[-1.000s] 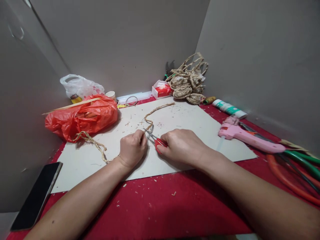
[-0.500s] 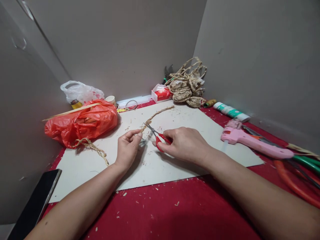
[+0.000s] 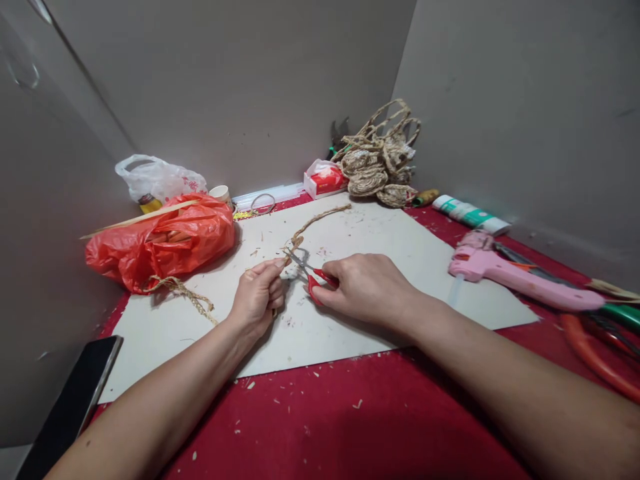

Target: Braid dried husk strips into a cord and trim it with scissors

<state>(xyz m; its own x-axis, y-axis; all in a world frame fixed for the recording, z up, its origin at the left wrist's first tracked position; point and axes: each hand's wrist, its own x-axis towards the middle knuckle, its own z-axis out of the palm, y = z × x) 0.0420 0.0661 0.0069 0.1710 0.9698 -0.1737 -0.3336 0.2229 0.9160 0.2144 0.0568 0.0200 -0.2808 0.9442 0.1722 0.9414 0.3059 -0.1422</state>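
Note:
My left hand [image 3: 260,293] pinches a length of twisted straw cord [image 3: 320,219] between thumb and forefinger, its other fingers curled in. The cord's far end runs away over the white board [image 3: 350,333] to the upper right. In my right hand [image 3: 367,287] is a pair of scissors [image 3: 317,283] with red handles, held by the loops. Its slightly parted blades meet the cord just beyond my left fingertips. Whether they are cutting through it I cannot tell. A braided straw piece [image 3: 187,293] lies left of my left hand, by the red bag.
A red plastic bag [image 3: 200,233] and a phone [image 3: 75,400] are on the left. Straw bundles [image 3: 373,167] and a tissue box [image 3: 325,180] stand at the back. A pink glue gun [image 3: 525,277] and orange-handled pliers [image 3: 595,353] lie at right. Scraps dot the red cloth [image 3: 300,427].
The left fingers have curled in more around the cord. The scissors' blade tips have shifted slightly left and down, closer to the left fingertips. The camera view has moved a little.

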